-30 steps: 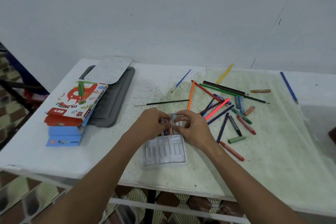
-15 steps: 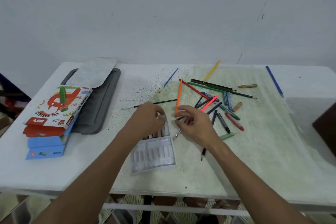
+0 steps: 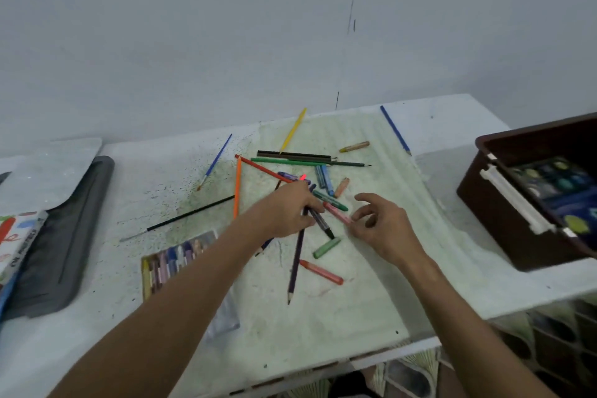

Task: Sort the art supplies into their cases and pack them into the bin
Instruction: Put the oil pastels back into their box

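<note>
Now that both hands are leaving the pastel tray (image 3: 176,260) by the left forearm, the left hand (image 3: 287,210) is pinching a dark marker (image 3: 319,221) in the loose pile while the right hand (image 3: 381,226) is reaching open-fingered for the pink crayon (image 3: 337,213), so sorting's nowhere near done and the brown bin (image 3: 504,213) is waiting at the table's right.

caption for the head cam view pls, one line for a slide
Both hands, left and right, reach into scattered crayons beside the pastel tray.

A plain pale wall (image 3: 193,26) rises behind the white table (image 3: 452,113); patterned floor tiles (image 3: 549,349) show below.
</note>
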Motion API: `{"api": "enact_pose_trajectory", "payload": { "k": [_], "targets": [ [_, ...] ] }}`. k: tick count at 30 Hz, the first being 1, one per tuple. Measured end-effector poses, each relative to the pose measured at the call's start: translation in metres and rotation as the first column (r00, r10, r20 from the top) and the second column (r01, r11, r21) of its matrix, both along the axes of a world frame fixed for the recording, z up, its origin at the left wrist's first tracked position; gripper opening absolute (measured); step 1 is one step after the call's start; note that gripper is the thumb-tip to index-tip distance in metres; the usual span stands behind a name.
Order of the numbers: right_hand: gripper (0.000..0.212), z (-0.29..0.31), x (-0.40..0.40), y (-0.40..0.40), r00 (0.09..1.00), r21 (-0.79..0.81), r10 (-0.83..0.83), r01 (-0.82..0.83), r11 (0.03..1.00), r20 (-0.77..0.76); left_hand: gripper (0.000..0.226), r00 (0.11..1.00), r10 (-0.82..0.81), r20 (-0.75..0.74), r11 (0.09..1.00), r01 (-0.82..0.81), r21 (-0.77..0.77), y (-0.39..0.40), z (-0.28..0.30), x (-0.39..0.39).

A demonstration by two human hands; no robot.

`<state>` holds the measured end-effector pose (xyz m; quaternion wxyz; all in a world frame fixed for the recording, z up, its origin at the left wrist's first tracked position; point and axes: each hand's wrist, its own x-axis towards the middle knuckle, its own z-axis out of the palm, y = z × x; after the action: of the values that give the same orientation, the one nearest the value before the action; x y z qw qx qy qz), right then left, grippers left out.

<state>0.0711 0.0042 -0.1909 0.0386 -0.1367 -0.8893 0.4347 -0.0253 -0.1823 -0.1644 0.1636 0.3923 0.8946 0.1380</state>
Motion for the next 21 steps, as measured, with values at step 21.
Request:
{"api": "enact_pose_trajectory", "payload": {
  "k": [21],
  "targets": [
    [0.040,0.038,-0.021,-0.103,0.966,-0.548,0.122,-0.232,0.804,-0.230,0.009,0.768,0.630,0.120,0.709,-0.631,0.316,-0.123,0.018,0.056]
  ]
}}
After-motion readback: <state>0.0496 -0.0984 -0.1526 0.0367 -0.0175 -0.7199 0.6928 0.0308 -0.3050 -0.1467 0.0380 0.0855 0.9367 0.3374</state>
